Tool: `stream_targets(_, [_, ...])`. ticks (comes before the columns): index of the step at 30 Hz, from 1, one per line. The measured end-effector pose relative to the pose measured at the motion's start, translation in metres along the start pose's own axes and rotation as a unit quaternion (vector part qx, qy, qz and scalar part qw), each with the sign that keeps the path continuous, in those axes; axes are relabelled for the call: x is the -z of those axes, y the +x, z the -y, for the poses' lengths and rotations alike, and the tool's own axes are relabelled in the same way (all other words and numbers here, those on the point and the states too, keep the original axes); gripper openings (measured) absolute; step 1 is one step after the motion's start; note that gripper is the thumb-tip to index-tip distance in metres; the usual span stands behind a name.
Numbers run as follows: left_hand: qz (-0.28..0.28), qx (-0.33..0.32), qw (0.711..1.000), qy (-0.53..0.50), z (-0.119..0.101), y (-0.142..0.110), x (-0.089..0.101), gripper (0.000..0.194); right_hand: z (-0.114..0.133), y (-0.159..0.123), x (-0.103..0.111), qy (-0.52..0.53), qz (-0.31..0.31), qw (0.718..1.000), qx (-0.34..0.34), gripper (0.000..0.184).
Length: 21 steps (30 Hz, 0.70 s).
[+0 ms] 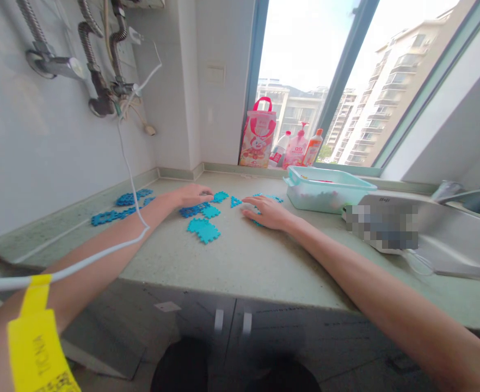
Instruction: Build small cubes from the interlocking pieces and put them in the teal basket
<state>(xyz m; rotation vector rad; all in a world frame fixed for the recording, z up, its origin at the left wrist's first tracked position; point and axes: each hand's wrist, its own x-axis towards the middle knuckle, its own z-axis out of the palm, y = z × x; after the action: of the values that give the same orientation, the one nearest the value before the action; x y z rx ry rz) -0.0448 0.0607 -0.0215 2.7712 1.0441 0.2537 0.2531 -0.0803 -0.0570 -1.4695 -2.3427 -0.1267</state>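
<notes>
Jagged-edged puzzle-like pieces lie on the counter around both hands. My left hand (194, 196) reaches over dark blue pieces (191, 210), thumb and fingers a little apart, with nothing visible between them. Just past its fingertips is a turquoise piece (221, 196). My right hand (268, 211) rests low with its fingers spread, partly covering turquoise pieces (273, 197). Between the hands sits a small triangular blue piece (235, 202). Nearer to me lie a larger turquoise piece (204, 230) and a smaller turquoise one (211, 211).
More dark blue pieces (111, 216) lie left of my left forearm. A mint plastic bin (325, 201) with things inside stands at right, beside the steel sink (460, 239). A white cable (101, 255) crosses my left forearm. Bottles (295, 149) and a bag (258, 139) stand by the window.
</notes>
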Motion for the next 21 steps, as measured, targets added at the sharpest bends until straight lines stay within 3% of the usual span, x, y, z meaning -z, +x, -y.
stream_targets(4, [-0.017, -0.012, 1.0, 0.009, -0.019, 0.005, -0.009, 0.059, 0.002, 0.005, 0.0, 0.012, 0.026, 0.999, 0.037, 0.036])
stream_targets(12, [-0.045, -0.026, 0.998, 0.023, -0.026, 0.009, -0.018, 0.057, -0.006, 0.0, 0.017, 0.008, 0.014, 0.999, -0.031, 0.027])
stream_targets(21, [-0.077, -0.054, 0.995, -0.033, -0.045, 0.011, -0.027, 0.049, -0.004, 0.005, 0.006, 0.007, 0.009, 1.0, -0.012, 0.023])
